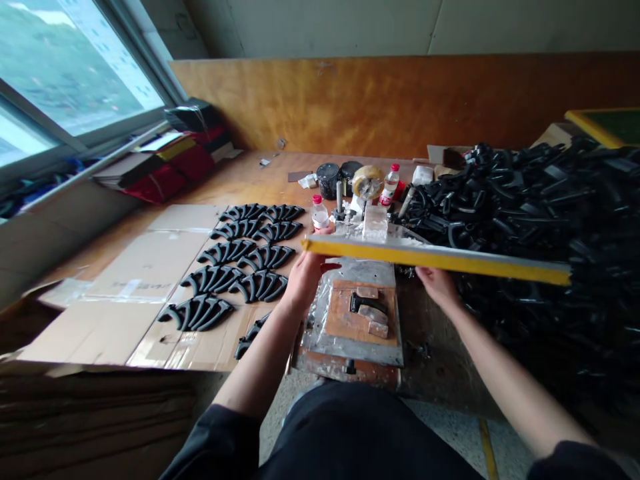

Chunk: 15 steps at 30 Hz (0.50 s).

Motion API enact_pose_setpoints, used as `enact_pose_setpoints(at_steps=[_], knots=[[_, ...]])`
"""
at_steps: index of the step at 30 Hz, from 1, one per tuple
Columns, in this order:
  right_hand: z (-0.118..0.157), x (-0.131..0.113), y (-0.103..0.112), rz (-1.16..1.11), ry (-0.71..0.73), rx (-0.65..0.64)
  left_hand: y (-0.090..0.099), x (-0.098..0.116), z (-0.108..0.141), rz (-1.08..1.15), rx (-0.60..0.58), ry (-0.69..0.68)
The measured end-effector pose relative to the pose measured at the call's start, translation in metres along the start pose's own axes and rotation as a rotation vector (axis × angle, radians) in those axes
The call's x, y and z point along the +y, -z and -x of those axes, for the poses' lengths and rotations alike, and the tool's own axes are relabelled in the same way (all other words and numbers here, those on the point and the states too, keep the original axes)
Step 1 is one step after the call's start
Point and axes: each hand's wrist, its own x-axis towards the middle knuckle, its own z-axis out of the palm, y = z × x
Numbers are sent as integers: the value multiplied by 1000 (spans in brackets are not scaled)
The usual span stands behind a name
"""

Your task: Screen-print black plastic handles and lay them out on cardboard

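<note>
A long flat frame with a yellow edge (440,259) is held level above a metal base plate (350,270). At its left end, my left hand (306,275) is closed on it. My right hand (437,283) grips the same frame from below, right of its middle; some fingers are hidden behind the edge. Below, a brown board (343,310) lies on the base plate, with one black curved part (367,304) set between small blocks (373,313). To the left, several groups of black curved parts (200,312) lie on cardboard (150,267).
A big pile of black parts (515,200) covers the right side. Behind the plate stand two red-capped bottles (319,215), a dark tub (328,180) and a tape roll (369,181). Red and black boxes (165,175) sit by the window; a wooden panel (350,103) rises behind.
</note>
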Motion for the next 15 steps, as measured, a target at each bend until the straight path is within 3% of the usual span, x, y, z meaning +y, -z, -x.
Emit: enact_pose_setpoints(at_steps=[2, 5, 7, 10, 11, 12, 15], knots=[[32, -2, -38, 56, 179, -140, -7, 1, -8, 27, 0, -18], [63, -20, -74, 288, 405, -264, -10, -19, 8, 51, 131, -11], [71, -37, -79, 408, 400, -310, -7, -46, 36, 13, 91, 176], [83, -68, -78, 421, 396, -334, -4, -88, 90, 15, -99, 604], [91, -81, -80, 394, 442, -328, -3, -100, 106, 64, -82, 656], [101, -94, -84, 362, 511, -321, -1, -109, 118, 117, -13, 657], [133, -135, -107, 247, 756, -359, 20, -120, 141, 192, 355, 538]])
